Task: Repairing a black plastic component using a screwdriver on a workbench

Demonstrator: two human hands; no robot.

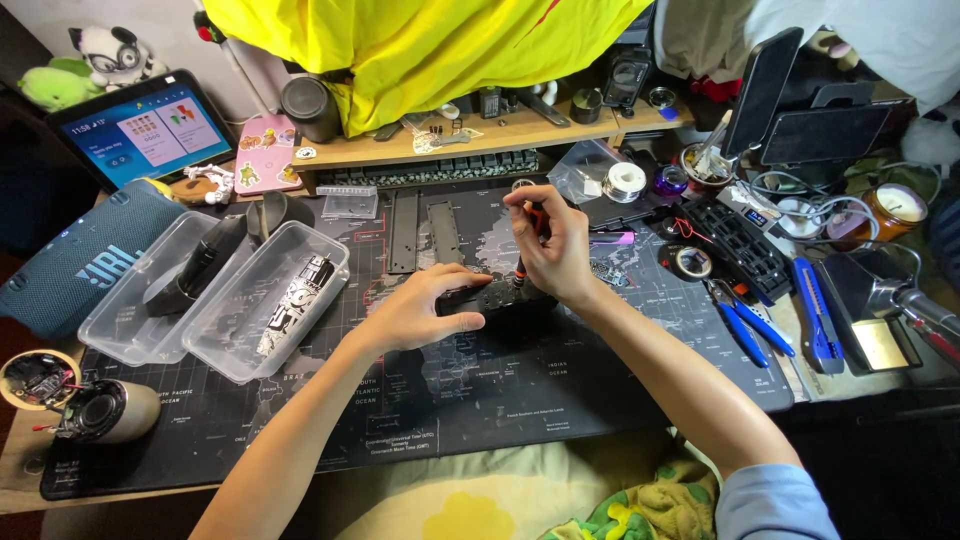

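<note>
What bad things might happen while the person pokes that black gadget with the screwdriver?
The screwdriver in the right hand might slip off and jab the left hand, which steadies the black device right beside the tip. A loosened small part could also be hard to spot on the dark patterned mat.
</note>
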